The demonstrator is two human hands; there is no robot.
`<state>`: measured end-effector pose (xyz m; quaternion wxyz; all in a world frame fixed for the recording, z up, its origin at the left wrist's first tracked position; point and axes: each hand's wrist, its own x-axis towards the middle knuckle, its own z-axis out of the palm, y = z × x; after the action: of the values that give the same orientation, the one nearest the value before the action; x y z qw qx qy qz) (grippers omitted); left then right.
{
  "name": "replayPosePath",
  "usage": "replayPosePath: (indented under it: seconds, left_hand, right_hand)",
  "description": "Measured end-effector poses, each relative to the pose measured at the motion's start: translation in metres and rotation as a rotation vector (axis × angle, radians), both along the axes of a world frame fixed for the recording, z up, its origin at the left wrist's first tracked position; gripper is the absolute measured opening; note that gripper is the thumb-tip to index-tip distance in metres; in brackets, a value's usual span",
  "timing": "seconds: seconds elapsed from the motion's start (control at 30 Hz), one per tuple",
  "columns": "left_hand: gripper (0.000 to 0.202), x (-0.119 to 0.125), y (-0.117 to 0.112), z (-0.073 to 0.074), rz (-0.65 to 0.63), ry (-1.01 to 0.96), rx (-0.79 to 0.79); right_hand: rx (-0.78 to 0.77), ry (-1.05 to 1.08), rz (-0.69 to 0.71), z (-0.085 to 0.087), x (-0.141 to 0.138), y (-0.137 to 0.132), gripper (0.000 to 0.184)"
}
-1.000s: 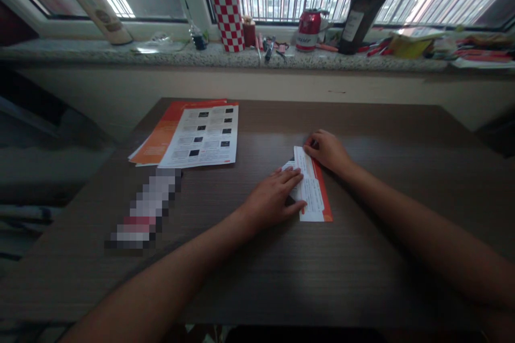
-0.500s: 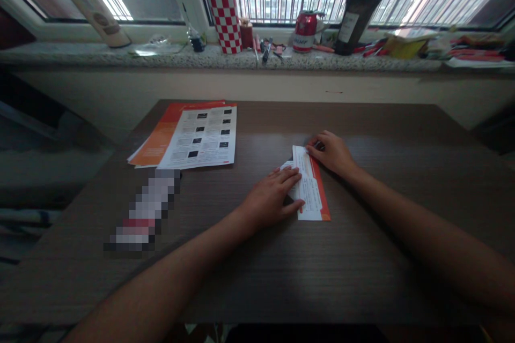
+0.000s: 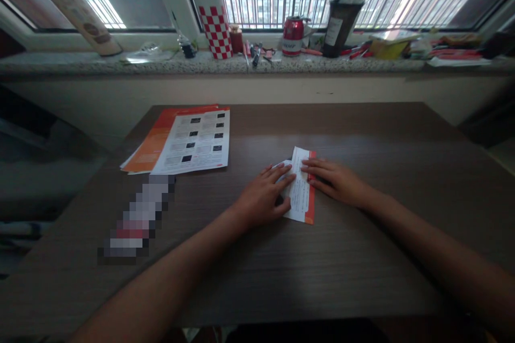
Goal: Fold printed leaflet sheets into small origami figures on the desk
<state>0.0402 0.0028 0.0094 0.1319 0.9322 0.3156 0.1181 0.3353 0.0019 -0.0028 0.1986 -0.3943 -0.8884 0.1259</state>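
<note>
A folded sheet of printed paper (image 3: 300, 198), white with an orange strip down its right side, lies on the brown table (image 3: 241, 268). My left hand (image 3: 263, 195) rests on its left part, fingers spread and pointing to the upper right. Part of the paper under that hand is hidden. From the other side, my right hand (image 3: 332, 179) lies with its outstretched fingers on the orange strip and the upper right part of the paper. Neither hand grips the sheet; both touch it from above.
Orange and white leaflets (image 3: 193, 144) are stacked at the table's back left. Below them lies a pixelated object (image 3: 137, 220). On the windowsill (image 3: 161, 67) stand a checkered bottle (image 3: 217, 32), a red can (image 3: 292, 37), a dark cup (image 3: 341, 27) and clutter.
My right hand has come down from the paper's top right corner and now lies flat across its right side. The whole view has shifted slightly. My left hand stays on the paper.
</note>
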Motion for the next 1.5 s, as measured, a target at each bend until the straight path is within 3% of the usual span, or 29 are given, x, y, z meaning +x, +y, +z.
replayPosePath:
  seconds: [0.3,0.6,0.77,1.1,1.37,1.5]
  left_hand:
    - [0.055,-0.001,-0.002,0.004,0.028,-0.008,0.01]
    - [0.04,-0.007,0.002,0.008,0.042,0.017,0.068]
    - [0.071,-0.012,-0.001,0.014,0.029,0.03,-0.004]
    - [0.073,-0.018,0.004,0.022,-0.04,0.015,-0.052]
    - [0.051,-0.017,0.0,0.023,-0.009,-0.004,-0.075]
    - [0.045,-0.017,0.0,0.024,-0.02,-0.019,-0.09]
  right_hand:
    - [-0.007,0.012,-0.015,0.006,-0.002,-0.021,0.04]
    - [0.009,0.041,0.013,0.016,0.001,-0.026,0.035]
    - [0.028,0.026,-0.016,0.013,0.01,-0.022,0.042]
    - [-0.029,0.01,0.001,0.01,0.016,-0.02,0.047]
    - [-0.069,0.024,-0.028,0.008,0.014,-0.023,0.037]
    - [-0.061,0.008,-0.012,0.01,0.014,-0.024,0.041]
